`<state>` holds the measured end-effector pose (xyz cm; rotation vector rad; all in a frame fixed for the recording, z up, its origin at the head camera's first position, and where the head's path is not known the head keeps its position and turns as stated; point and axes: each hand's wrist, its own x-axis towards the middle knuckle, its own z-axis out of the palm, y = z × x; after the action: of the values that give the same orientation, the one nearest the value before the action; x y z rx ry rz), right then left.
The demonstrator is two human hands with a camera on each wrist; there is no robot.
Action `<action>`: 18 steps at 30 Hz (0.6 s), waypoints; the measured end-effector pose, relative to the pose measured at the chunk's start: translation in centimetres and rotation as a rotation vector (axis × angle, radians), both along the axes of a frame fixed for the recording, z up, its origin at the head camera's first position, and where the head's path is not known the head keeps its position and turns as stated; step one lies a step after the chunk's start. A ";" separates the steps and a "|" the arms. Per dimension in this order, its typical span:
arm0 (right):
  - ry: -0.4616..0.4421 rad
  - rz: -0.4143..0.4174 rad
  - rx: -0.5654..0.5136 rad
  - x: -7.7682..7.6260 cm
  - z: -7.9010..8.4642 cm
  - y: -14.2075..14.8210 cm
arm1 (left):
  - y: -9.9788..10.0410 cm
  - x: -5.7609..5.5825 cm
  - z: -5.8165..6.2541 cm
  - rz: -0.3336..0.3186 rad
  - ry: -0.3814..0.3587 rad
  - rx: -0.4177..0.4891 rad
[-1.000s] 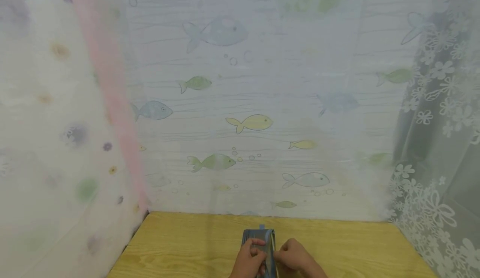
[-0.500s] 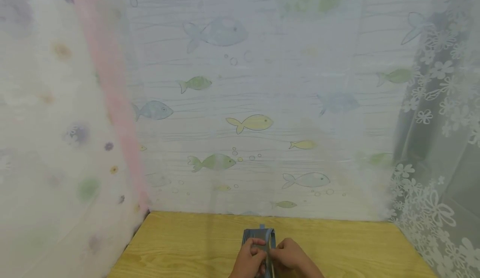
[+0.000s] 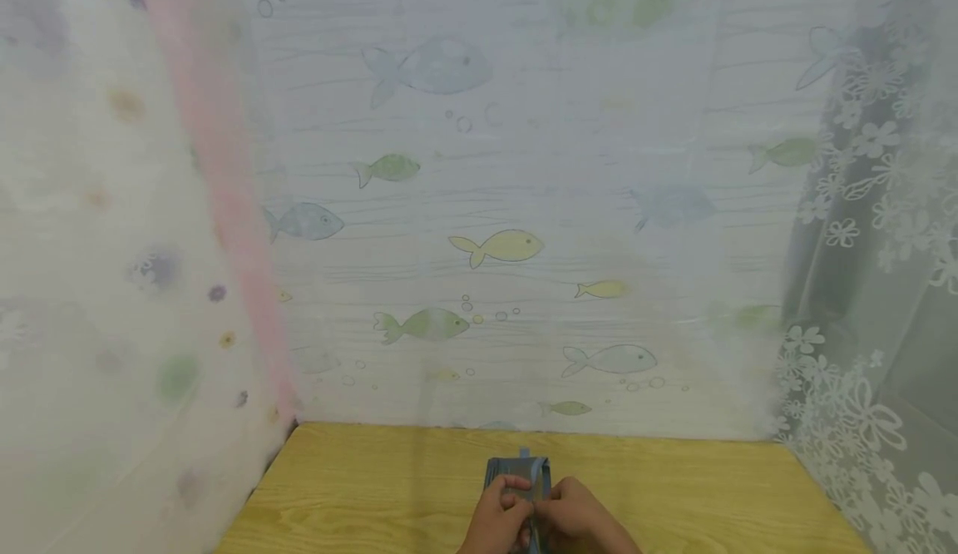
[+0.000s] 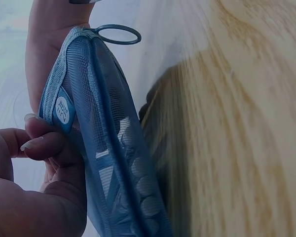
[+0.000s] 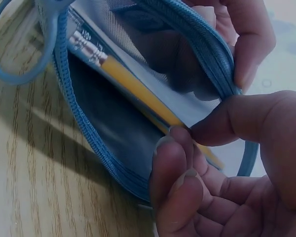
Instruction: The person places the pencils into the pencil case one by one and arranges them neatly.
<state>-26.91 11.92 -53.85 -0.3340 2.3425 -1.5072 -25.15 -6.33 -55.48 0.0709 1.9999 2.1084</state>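
Observation:
A blue zippered mesh pencil case (image 3: 512,465) stands on the table, its zip mouth gaping in the right wrist view. My left hand (image 3: 497,514) grips the upper side of the case (image 4: 93,163), near a blue label with a white oval. My right hand (image 3: 578,507) is at the mouth. Its thumb and fingers pinch a yellow pencil (image 5: 133,88), which lies slanted inside the opening with its metal-banded end toward the far corner. Fingers of the left hand (image 5: 251,42) hold the opposite zip edge. Round shapes show through the mesh in the left wrist view.
A stiff blue loop (image 4: 119,34) sticks out from one end of the case. The wood-grain table (image 3: 359,487) meets a fish-patterned curtain (image 3: 494,163) behind, with flower-patterned sheets (image 3: 135,230) at the sides.
My right hand has shifted left, closer to the case. The pencil, earlier showing along the right side of the case, has moved left with it. My left hand has stayed in place.

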 end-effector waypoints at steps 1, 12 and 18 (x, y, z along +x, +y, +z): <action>-0.005 0.006 -0.001 0.0 0.0 0.0 | 0.0 0.0 0.0 -0.002 -0.002 -0.001; -0.034 0.047 -0.064 -0.2 -0.2 -0.2 | -0.1 0.1 0.4 -0.005 0.000 -0.002; -0.046 0.065 -0.097 -0.7 -0.8 -0.2 | -0.1 0.2 0.5 -0.009 0.006 -0.003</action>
<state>-27.57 11.67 -54.65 -0.3910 2.2066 -1.5846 -24.92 -6.41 -55.00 0.0860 2.0026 2.1019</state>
